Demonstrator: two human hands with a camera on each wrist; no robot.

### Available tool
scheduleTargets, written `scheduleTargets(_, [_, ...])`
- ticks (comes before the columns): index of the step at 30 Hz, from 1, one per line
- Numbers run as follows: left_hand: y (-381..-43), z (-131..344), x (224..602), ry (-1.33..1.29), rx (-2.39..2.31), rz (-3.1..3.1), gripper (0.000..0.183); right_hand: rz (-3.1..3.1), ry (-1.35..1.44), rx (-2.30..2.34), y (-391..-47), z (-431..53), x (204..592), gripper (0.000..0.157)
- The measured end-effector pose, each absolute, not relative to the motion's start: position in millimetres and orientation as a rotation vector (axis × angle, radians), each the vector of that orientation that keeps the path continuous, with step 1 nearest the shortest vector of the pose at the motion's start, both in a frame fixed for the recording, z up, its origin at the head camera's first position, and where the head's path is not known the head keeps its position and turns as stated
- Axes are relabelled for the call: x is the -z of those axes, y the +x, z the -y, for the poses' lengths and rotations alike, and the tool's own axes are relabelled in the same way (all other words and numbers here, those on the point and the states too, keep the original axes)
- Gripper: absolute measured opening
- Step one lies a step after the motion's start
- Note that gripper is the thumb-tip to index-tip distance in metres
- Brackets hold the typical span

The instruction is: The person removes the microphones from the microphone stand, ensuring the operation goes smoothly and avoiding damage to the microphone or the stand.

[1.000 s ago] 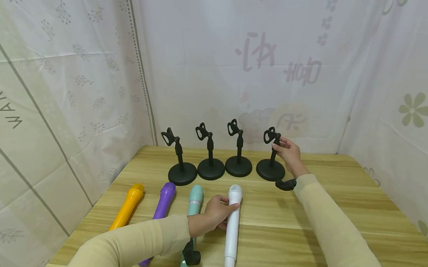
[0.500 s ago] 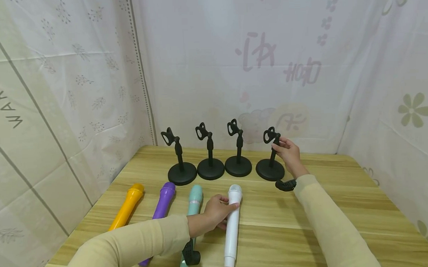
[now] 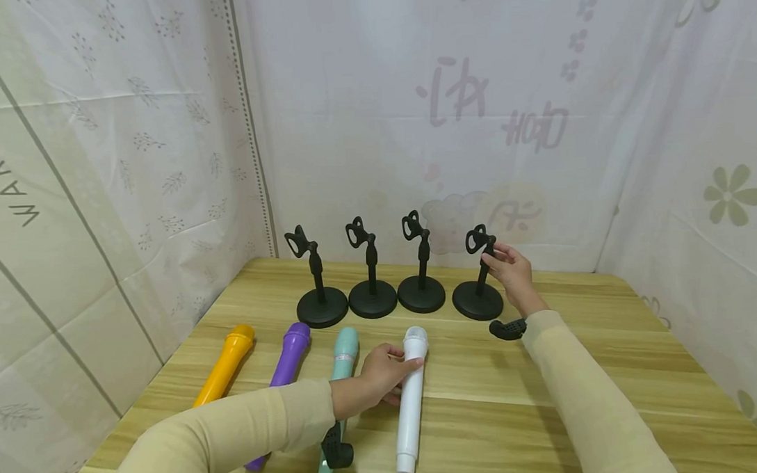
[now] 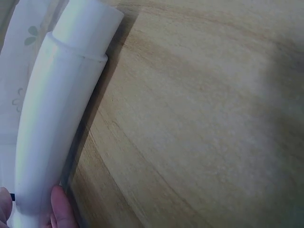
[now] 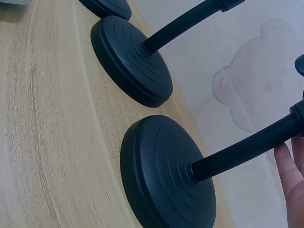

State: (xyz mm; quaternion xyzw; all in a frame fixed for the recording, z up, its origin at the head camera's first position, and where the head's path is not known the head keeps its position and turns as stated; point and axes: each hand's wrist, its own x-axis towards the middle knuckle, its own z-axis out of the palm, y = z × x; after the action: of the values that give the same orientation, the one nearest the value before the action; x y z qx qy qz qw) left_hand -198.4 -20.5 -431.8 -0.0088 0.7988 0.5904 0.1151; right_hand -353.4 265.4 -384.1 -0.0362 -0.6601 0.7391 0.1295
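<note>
A white microphone (image 3: 410,416) lies lengthwise on the table, its head towards the back. My left hand (image 3: 383,374) grips it just below the head, thumb over the top and fingers at its side. In the left wrist view the white microphone's body (image 4: 59,109) stretches away from the fingertips (image 4: 61,206). My right hand (image 3: 511,273) holds the upper stem of the rightmost black microphone stand (image 3: 478,302), under its clip. That stand's round base (image 5: 166,175) rests on the table in the right wrist view, with fingers at the stem.
Three more black stands, left (image 3: 322,308), middle (image 3: 372,299) and right (image 3: 421,295), line the back beside the held one. Orange (image 3: 225,367), purple (image 3: 289,358) and teal (image 3: 345,363) microphones lie to the left, partly under my left arm. Patterned curtains (image 3: 362,126) enclose the wooden table (image 3: 546,384).
</note>
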Motion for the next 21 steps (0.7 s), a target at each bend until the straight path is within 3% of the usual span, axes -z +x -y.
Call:
scheduleTargets(11, [-210, 30, 414, -0.11, -1.774, -2.294, 0.058, 1.895, -0.118, -2.158, -347, -275, 381, 0.05])
scheduleTargets(18, [-216, 36, 398, -0.067, -1.854, -2.24, 0.057, 1.962, -0.137, -2.08, -338, -281, 379, 0.041])
scheduleTargets(21, [-219, 39, 390, -0.049, -1.886, -2.244, 0.056, 2.015, -0.159, -2.008, -332, -282, 378, 0.044])
